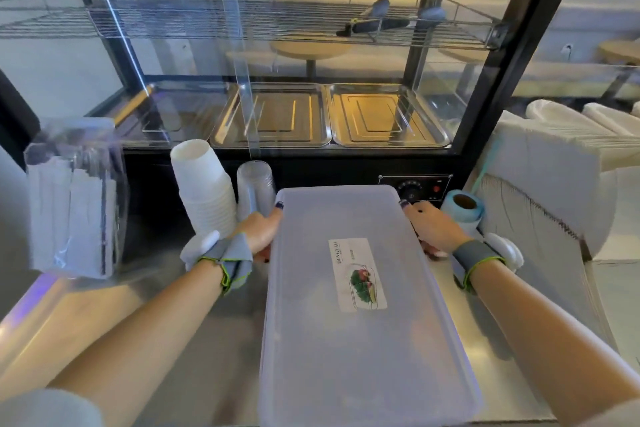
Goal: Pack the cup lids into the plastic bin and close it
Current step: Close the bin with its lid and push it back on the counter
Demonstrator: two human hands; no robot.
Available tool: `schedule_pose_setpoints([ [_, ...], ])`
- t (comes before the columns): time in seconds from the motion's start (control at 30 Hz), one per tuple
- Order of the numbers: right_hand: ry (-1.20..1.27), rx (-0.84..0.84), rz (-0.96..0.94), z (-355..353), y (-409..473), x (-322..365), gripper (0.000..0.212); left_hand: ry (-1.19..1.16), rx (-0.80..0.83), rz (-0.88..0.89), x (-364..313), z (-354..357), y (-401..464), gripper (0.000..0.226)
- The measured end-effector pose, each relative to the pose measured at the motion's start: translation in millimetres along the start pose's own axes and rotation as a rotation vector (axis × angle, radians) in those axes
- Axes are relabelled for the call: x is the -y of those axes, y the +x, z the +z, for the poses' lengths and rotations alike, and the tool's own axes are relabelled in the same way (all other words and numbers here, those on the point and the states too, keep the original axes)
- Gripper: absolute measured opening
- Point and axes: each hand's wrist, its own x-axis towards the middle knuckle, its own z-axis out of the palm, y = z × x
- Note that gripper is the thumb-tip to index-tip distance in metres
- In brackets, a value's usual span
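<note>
A long translucent plastic bin [360, 340] lies on the steel counter in front of me, its frosted lid on top with a printed label [357, 274] in the middle. My left hand [261, 230] grips the bin's far left edge, thumb on the lid. My right hand [433, 229] grips the far right edge the same way. Both wrists carry grey straps with white sensors. The frosted plastic hides whatever is inside; no cup lids are visible.
A stack of white paper cups [204, 191] and clear plastic cups [255, 189] stand behind my left hand. A clear holder of wrapped straws [72, 201] is at left. A blue tape roll [463, 210] and white bags [547, 177] sit at right. A glass display case [311, 80] is behind.
</note>
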Motion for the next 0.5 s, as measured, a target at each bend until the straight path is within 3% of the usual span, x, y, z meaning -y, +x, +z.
schedule_pose_setpoints([
  [0.17, 0.039, -0.004, -0.018, 8.2, 44.0, 15.7, 0.05, 0.144, -0.008, 0.013, -1.4, 18.0, 20.5, 0.06],
  [0.3, 0.081, 0.014, 0.005, 11.8, 58.6, 15.4, 0.051, 0.089, 0.038, -0.014, 2.3, 20.7, 35.7, 0.065],
  [0.5, 0.201, 0.022, 0.003, 14.2, 68.9, 12.7, 0.052, -0.051, -0.029, -0.107, -22.2, 26.9, 54.6, 0.072],
])
